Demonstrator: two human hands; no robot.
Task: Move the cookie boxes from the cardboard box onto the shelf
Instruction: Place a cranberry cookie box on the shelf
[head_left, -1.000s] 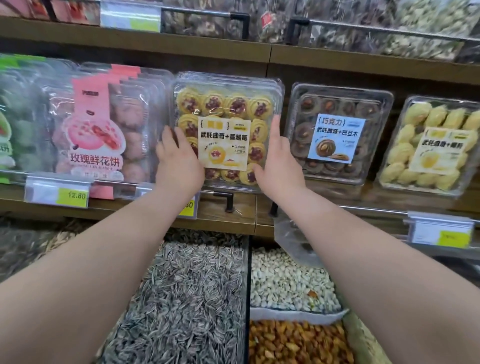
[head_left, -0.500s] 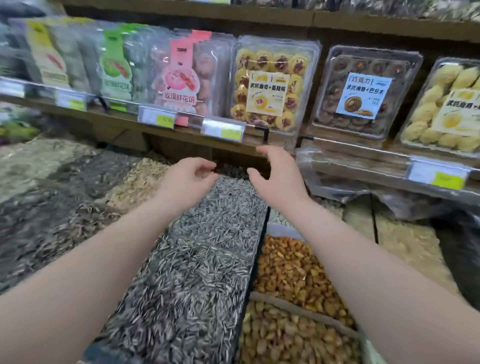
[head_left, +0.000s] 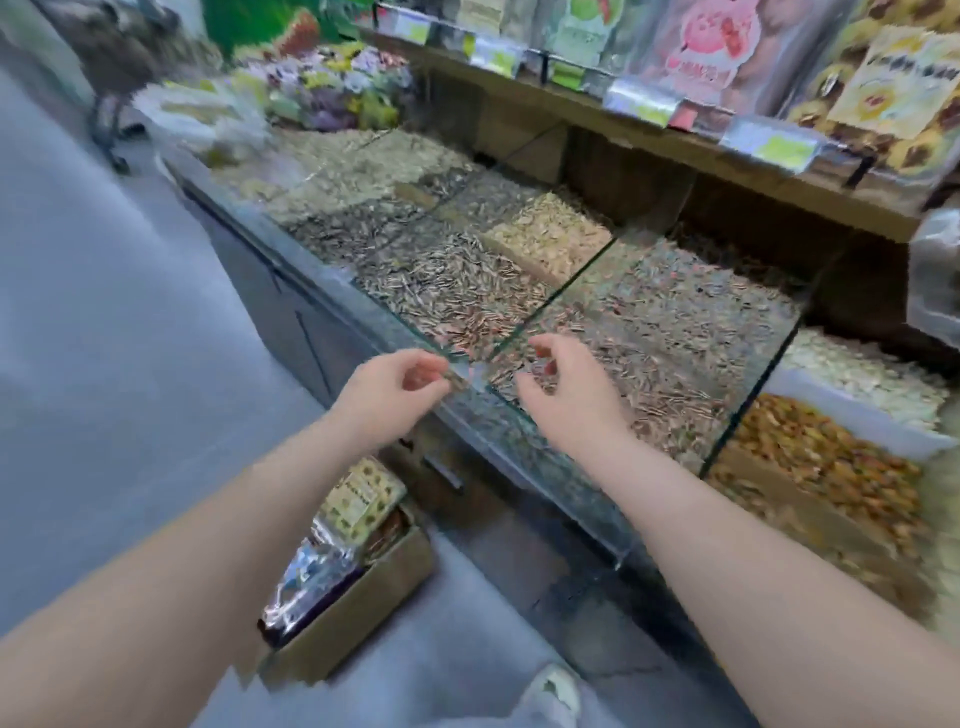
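- The grey floor (head_left: 104, 364) runs down the left, and the open cardboard box (head_left: 363, 613) sits on it beside the worktop's (head_left: 306, 322) dark base.
- One yellow-labelled cookie box (head_left: 361, 499) stands on edge inside it, next to a shiny foil packet (head_left: 306, 577).
- The worktop carries glass-walled bins (head_left: 561, 293) of striped seeds, pale kernels and nuts.
- The wooden shelf (head_left: 675, 140) above holds blurred shelved packs (head_left: 893, 93) behind price tags (head_left: 769, 143).
- The left grip (head_left: 400, 389) and right grip (head_left: 566, 395) hover over the front glass, loosely curled, released, holding nothing.

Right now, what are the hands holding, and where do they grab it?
Nothing: the left hand and the right hand are both empty, fingers loosely curled, by the glass seed bins.
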